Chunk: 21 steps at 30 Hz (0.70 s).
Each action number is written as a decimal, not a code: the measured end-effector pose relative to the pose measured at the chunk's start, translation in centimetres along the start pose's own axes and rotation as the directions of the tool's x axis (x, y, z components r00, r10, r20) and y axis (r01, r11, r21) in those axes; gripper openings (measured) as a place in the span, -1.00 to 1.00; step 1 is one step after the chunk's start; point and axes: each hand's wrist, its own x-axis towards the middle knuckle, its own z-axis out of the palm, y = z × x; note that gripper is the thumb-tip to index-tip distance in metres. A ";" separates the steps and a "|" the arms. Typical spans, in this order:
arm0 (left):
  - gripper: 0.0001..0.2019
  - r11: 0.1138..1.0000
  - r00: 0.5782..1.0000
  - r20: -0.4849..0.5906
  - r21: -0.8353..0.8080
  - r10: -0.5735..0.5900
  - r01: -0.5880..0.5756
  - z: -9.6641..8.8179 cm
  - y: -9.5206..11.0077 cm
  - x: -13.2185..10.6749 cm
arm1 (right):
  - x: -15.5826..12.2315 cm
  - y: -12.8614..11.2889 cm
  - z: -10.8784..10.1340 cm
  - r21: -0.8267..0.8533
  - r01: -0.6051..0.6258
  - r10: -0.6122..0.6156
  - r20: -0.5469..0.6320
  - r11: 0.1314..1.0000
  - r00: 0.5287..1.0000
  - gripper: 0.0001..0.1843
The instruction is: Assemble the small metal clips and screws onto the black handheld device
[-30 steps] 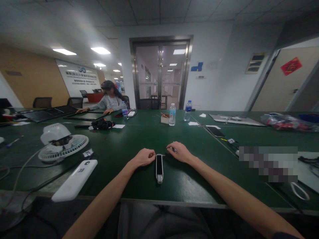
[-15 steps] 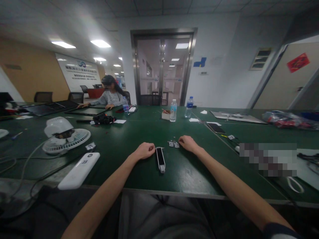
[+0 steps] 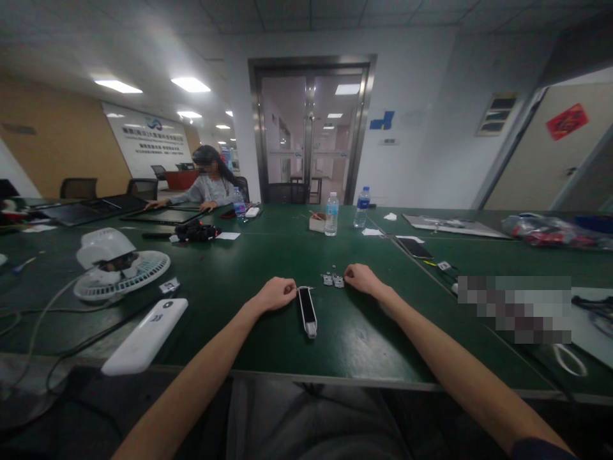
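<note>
My left hand point(image 3: 278, 294) rests on the green table with its fingers curled together. Its fingertips are beside the far end of a slim white device with a long black face point(image 3: 307, 306), which lies lengthwise in front of me. A thin piece sticks out across that far end. To the right, my right hand point(image 3: 363, 279) has its fingers drawn together at the edge of some small silvery metal parts point(image 3: 333, 280). Whatever either hand pinches is too small or hidden to make out.
On the left are a white fan point(image 3: 119, 265) and a white power bank-like slab point(image 3: 146, 337) with cables. Bottles point(image 3: 331, 215) and a small box point(image 3: 317, 222) stand farther back. A dark phone point(image 3: 414, 248) lies right. Across the table sits a person point(image 3: 211, 182).
The whole view has shifted slightly. Both hands keep nearly the same places and poses beside the device and the small metal parts.
</note>
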 end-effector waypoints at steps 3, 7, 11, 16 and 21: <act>-0.76 1.000 1.000 0.004 0.000 0.003 -0.003 -0.1 0.0 0.1 | 0.0 -0.1 -0.2 0.029 -0.020 0.018 0.065 0.999 0.998 -0.78; -0.77 1.000 1.000 -0.004 0.018 0.013 -0.013 0.0 0.0 0.1 | -0.4 -0.1 -0.3 0.021 0.024 -0.023 -0.064 0.999 0.998 -0.82; -0.78 0.999 1.000 -0.021 0.031 0.018 -0.018 0.2 -0.2 0.2 | -1.3 -2.0 -0.1 0.131 0.195 -0.161 -0.230 0.972 0.960 -0.82; -0.78 0.997 0.998 -0.063 0.066 0.029 -0.025 0.5 -0.2 0.2 | -2.6 -5.9 1.2 0.386 0.399 -0.321 -0.253 0.832 0.913 -0.82; -0.78 0.997 0.996 -0.076 0.074 0.039 -0.034 0.6 -0.3 0.2 | -3.1 -7.0 1.9 0.415 0.380 -0.320 -0.208 0.827 0.924 -0.84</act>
